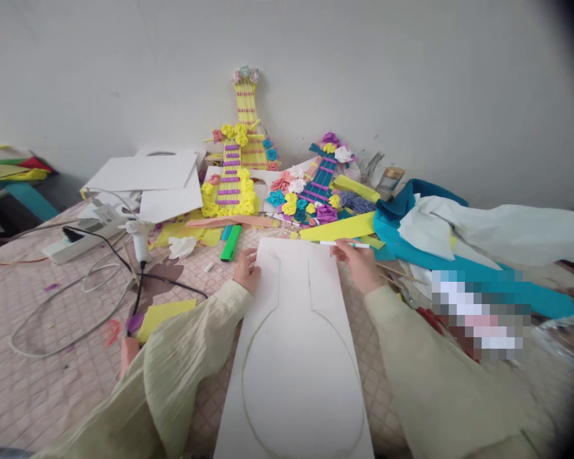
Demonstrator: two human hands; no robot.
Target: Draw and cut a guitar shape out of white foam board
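Note:
A long white board (296, 357) lies in front of me, with a thin outline of a round body and narrow neck drawn on it. My left hand (247, 271) rests at the board's upper left edge, fingers bent over the rim and holding it. At the upper right edge my right hand (356, 262) is closed on a white pen (361, 245), which lies nearly level with its dark end pointing left over the board. The neck lines reach close to the board's far end.
Decorated paper guitars (228, 178) lean on the wall. A glue gun (138, 239) and power strip (79, 239) with cables lie left, near a green box cutter (231, 243). Teal crepe paper (459, 261), white paper (497, 223) and a glass jar (390, 182) are at right.

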